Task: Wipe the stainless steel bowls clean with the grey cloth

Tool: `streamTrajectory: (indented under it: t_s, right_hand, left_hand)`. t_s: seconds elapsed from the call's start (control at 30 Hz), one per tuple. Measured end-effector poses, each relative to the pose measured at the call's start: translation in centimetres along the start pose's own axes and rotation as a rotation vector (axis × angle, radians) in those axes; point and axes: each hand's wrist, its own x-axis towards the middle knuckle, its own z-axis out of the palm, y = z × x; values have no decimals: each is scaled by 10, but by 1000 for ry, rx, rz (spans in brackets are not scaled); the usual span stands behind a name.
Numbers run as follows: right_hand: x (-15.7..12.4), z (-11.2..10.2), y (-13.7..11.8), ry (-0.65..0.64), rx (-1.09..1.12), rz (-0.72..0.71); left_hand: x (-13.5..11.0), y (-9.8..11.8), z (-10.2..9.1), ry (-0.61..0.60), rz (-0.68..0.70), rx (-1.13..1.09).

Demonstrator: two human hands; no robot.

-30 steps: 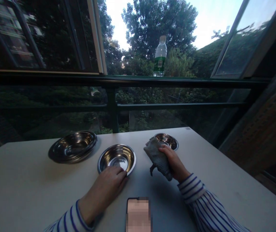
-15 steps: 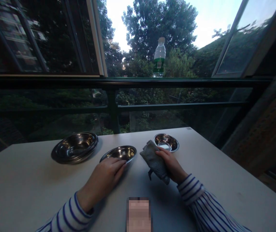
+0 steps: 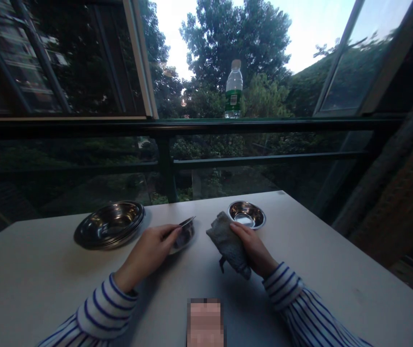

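Observation:
My left hand (image 3: 153, 246) pinches the rim of a shiny metal bowl (image 3: 186, 237), which is tilted so that its outer side faces right. Part of that bowl is hidden behind my fingers. In my right hand (image 3: 252, 245) is a folded grey cloth (image 3: 229, 245), with a small strap or loop hanging from its lower edge. The cloth is held above the table, apart from the bowl. Just behind the cloth, a smaller metal bowl (image 3: 246, 215) stands upright on the white table (image 3: 40, 279).
A stack of metal bowls (image 3: 109, 225) stands at the table's left rear. A phone-like object with a blurred screen (image 3: 205, 323) lies at the near edge. Beyond the table run a dark railing (image 3: 192, 126) and a window, with a plastic bottle (image 3: 233, 91) standing on the ledge.
My left hand has turned the bowl from nearly level to steeply tilted, lifting its rim. My right hand still holds the cloth in about the same place. The view has shifted slightly.

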Motion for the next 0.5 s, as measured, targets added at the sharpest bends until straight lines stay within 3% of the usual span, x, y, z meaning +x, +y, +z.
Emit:
streamTrajectory:
  t_s: [0.33, 0.5]
  right_hand:
    - [-1, 1, -1, 22, -7, -6]
    - [-1, 1, -1, 40, -90, -77]
  left_hand:
    - [12, 6, -5, 121, -241, -247]
    - [11, 11, -1, 69, -426, -624]
